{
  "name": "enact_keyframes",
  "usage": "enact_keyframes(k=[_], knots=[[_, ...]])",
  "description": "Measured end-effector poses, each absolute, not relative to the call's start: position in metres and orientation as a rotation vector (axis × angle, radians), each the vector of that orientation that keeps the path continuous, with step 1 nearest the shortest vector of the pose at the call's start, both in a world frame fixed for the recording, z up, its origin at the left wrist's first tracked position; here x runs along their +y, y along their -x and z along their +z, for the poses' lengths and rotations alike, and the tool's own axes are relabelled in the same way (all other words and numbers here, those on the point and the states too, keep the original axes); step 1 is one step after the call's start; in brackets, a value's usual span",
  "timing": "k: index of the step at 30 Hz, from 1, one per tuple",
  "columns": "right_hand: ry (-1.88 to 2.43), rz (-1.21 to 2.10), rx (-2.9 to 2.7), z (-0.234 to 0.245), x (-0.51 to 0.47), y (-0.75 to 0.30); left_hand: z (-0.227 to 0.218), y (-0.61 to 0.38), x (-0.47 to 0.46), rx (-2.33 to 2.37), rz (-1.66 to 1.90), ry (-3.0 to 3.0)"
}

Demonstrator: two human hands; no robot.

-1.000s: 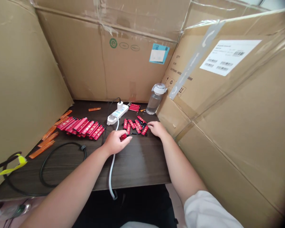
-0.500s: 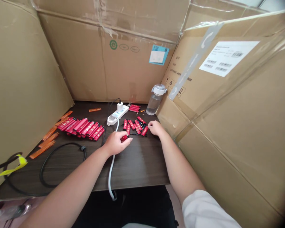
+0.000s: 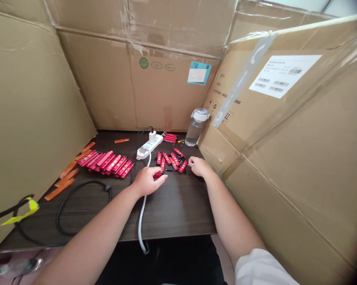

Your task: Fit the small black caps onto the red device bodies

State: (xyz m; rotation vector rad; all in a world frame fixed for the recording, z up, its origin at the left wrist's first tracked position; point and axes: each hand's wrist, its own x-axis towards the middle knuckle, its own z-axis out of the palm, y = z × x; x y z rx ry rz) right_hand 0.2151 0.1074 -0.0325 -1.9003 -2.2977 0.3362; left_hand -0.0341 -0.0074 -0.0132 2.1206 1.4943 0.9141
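Observation:
My left hand (image 3: 148,181) rests on the dark table (image 3: 172,206) with its fingers curled around a small red piece (image 3: 158,174). My right hand (image 3: 197,165) lies at the right edge of a loose cluster of small red pieces (image 3: 170,159), fingers bent and pinched at the nearest piece; what it holds is too small to make out. A neat overlapping row of red pieces (image 3: 107,161) lies to the left of the cluster.
A white power strip (image 3: 150,146) with a plug and pale cable (image 3: 142,213) runs between my arms. Behind stand a clear water bottle (image 3: 196,127) and a small red stack (image 3: 170,137). Orange strips (image 3: 67,174), a black cable loop (image 3: 77,206) and cardboard walls (image 3: 285,130) surround.
Both hands stay at the red cluster; the left still grips its piece. The view has shifted slightly, with nothing on the table moved.

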Motion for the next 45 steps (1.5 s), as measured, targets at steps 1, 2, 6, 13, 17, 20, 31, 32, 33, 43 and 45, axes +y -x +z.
enact_keyframes(k=[1,2,6,13,17,20,31,32,33,43,45], knots=[[1.888,0.345,-2.309,-0.032,0.106,-0.216,-0.013,0.034,-0.007,1.499,0.913,-2.121],[1.876,0.354,-2.318,-0.031,0.105,-0.217,-0.013,0.034,-0.007,1.504,0.912,-2.121],[1.828,0.408,-2.338,-0.029,0.101,-0.22,-0.013,0.034,-0.008,1.509,0.915,-2.114],[1.8,0.451,-2.331,-0.029,0.103,-0.222,-0.013,0.034,-0.008,1.523,0.906,-2.112],[1.82,0.448,-2.347,-0.028,0.103,-0.22,-0.013,0.035,-0.008,1.516,0.92,-2.096],[1.847,0.439,-2.363,-0.027,0.101,-0.218,-0.013,0.034,-0.008,1.526,0.931,-2.084],[1.738,0.499,-2.267,-0.02,0.089,-0.208,-0.013,0.033,-0.011,1.528,0.942,-2.054],[1.655,0.589,-2.199,-0.017,0.085,-0.206,-0.014,0.033,-0.011,1.53,0.949,-2.045],[1.568,0.72,-2.122,-0.013,0.081,-0.202,-0.014,0.033,-0.011,1.529,0.954,-2.038],[0.72,1.956,-1.319,0.009,0.029,-0.148,-0.015,0.023,-0.006,1.277,1.099,-1.622],[0.638,1.994,-1.241,0.009,0.025,-0.141,-0.014,0.019,-0.006,1.117,1.099,-1.346]])
